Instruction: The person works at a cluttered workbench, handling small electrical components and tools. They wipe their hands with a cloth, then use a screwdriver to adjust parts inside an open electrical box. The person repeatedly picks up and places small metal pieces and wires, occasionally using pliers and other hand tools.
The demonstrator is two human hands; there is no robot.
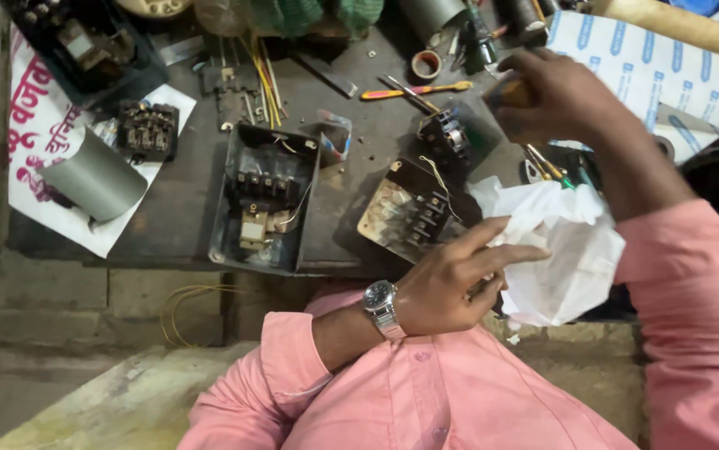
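White crumpled cloth point(563, 250) lies at the near right edge of the worktop point(184, 208), bunched over the edge toward the person's lap, with its long axis running from far left to near right. Left hand point(451, 279) is the nearer one: it touches the cloth's left side, the fingers point(501, 250) extended and spread rightward over the fabric, the thumb below. This grip is part open; the fingers rest on the cloth and pinch a fold loosely rather than clamping it. A metal wristwatch point(380, 307) sits on this wrist.

Right hand point(555, 100) is raised farther away, above the cloth and apart from it. Its grip is closed around a small orange-and-dark object point(511, 92), probably a tool handle; the rest of it is hidden by the hand.

Just left of the cloth lies a rusty contactor plate point(405, 212) with wires. Farther left stands an open dark switch box point(266, 198). An orange screwdriver point(418, 89) lies at the far side.
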